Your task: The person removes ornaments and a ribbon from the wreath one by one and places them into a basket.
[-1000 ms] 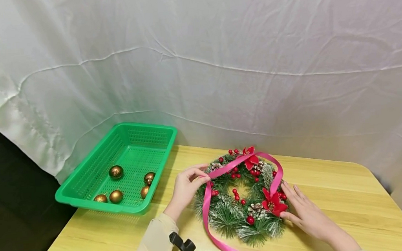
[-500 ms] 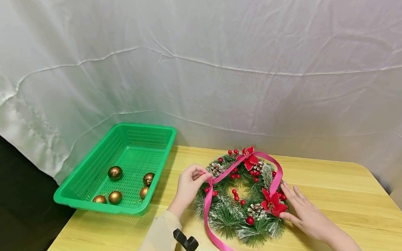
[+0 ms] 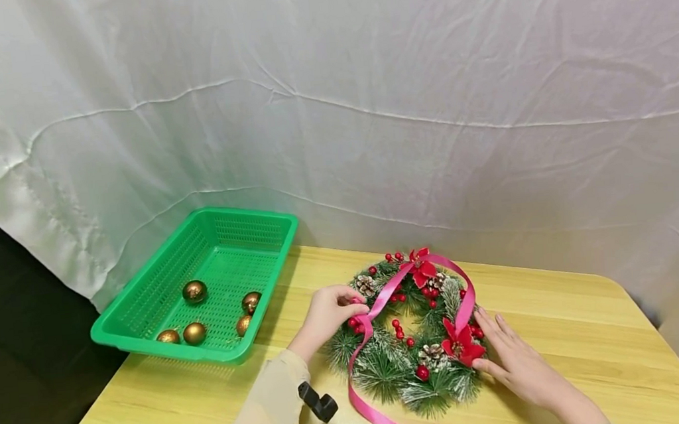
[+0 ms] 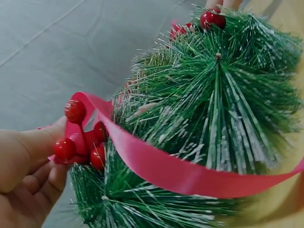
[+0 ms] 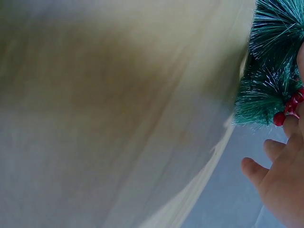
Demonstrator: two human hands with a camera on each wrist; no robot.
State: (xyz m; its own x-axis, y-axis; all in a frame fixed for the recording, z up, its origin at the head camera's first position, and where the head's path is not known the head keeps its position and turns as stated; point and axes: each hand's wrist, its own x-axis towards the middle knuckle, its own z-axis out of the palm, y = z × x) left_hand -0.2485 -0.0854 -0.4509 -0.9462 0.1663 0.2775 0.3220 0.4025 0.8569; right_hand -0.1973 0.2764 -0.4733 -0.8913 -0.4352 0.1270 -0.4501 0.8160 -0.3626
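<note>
A green frosted wreath [image 3: 383,373] with red berries, pine cones and red poinsettias [image 3: 461,342] lies on the table. Over its top loops a pink ribbon [image 3: 368,406], whose loose tail hangs down onto the tabletop at the front. At the wreath's left side my left hand [image 3: 326,318] pinches the ribbon between thumb and fingers, beside a cluster of red berries [image 4: 74,111] in the left wrist view. My right hand [image 3: 520,363] rests against the wreath's right edge with fingers extended, next to the lower poinsettia. In the right wrist view, part of that hand is cut off.
A green perforated basket [image 3: 286,256] stands to the left, holding several bronze ball ornaments [image 3: 194,292]. Behind the wooden table [image 3: 588,325] hangs a pale cloth [image 3: 426,98]. A black mount [image 3: 318,403] sits on the left sleeve.
My left hand has shifted slightly right and toward the wreath's centre, drawing the ribbon's crossing point down with it. The right hand has stayed in place.
</note>
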